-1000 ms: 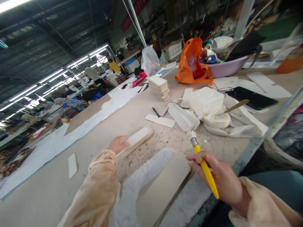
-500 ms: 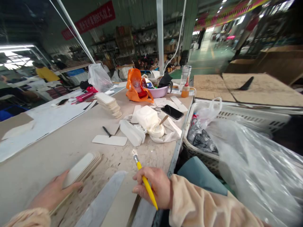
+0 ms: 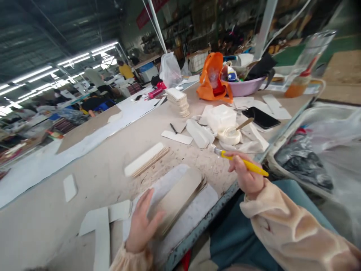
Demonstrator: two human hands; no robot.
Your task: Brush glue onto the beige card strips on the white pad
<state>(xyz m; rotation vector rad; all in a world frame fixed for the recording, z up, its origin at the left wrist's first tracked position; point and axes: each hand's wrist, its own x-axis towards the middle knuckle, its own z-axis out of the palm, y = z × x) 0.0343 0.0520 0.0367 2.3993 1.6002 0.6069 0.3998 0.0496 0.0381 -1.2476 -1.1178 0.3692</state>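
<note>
The left hand (image 3: 143, 222) lies flat, fingers spread, on the near end of the board stack (image 3: 180, 195) — its long axis running away toward the right hand (image 3: 246, 177), which pinches a brush (image 3: 255, 168) just past the far end, glue pot (image 3: 229, 136) beyond.

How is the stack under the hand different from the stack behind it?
The near stack has a tan top; the far stack a white one. The left hand rests on the near stack; nothing touches the far stack. The near stack lies on a white sheet, the far stack on bare table. Both are low piles of long, rounded pieces.
</note>
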